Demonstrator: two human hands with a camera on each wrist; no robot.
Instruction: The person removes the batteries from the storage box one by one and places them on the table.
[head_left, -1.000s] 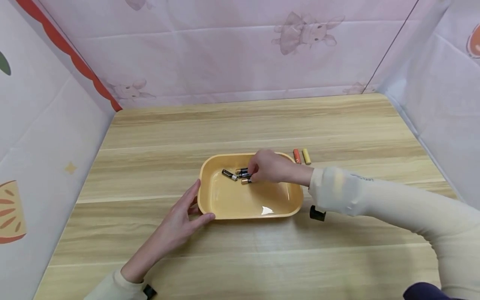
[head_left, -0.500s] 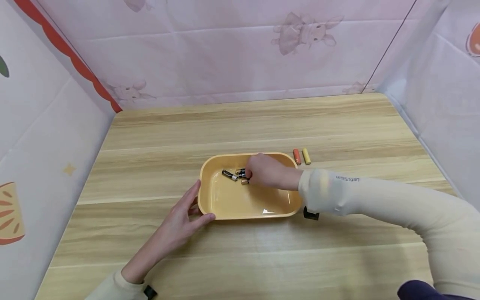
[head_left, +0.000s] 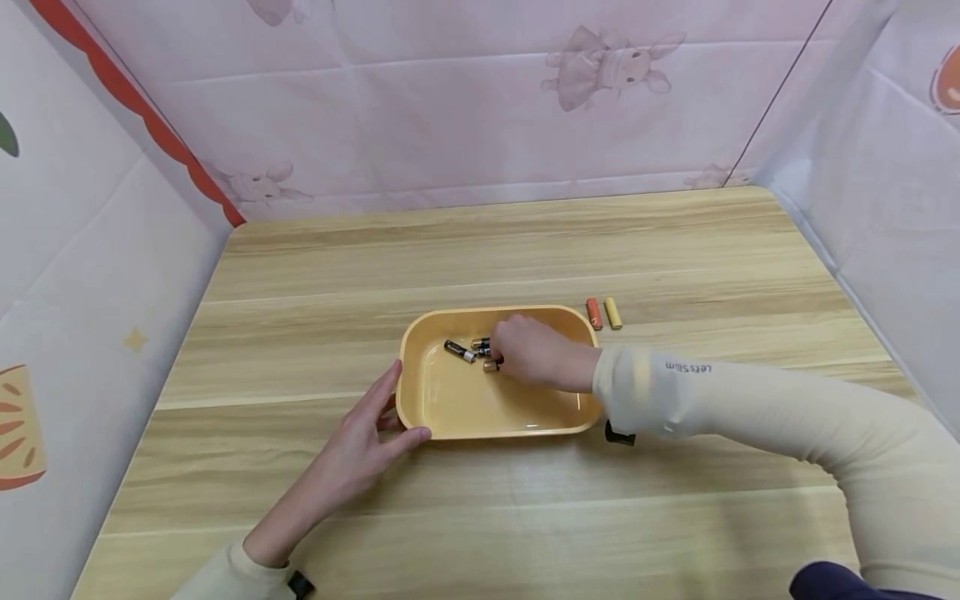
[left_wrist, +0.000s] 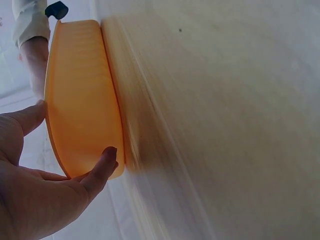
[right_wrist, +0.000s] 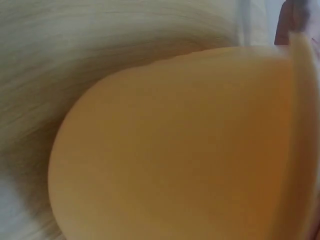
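Note:
A yellow plastic tub (head_left: pixel 450 435) sits on the wooden table. My left hand (head_left: pixel 367 429) holds its left end, thumb at the near rim and fingers against the outer wall. Inside the tub, my right hand (head_left: pixel 534 350) is lowered with curled fingers around a copper-ended black battery (head_left: pixel 491 366), whose tip sticks out at the left of the fingers. My right fingertips are hidden behind the hand. Dark batteries (head_left: pixel 481 342) lie right beside them. Another black battery (head_left: pixel 459 351) with a silver end lies farther left. The right wrist view shows mostly the tub's outer wall (right_wrist: pixel 165 150).
Behind the tub's right back corner, a red battery (head_left: pixel 594 313) and a yellow battery (head_left: pixel 613 312) lie side by side on the table (head_left: pixel 480 258). Printed cloth walls (head_left: pixel 450 125) enclose the table at the back and both sides.
My right hand has moved slightly toward the near side in the tub, its forearm shifting left and lower, and the fingers are more hidden. The left hand and tub stay put.

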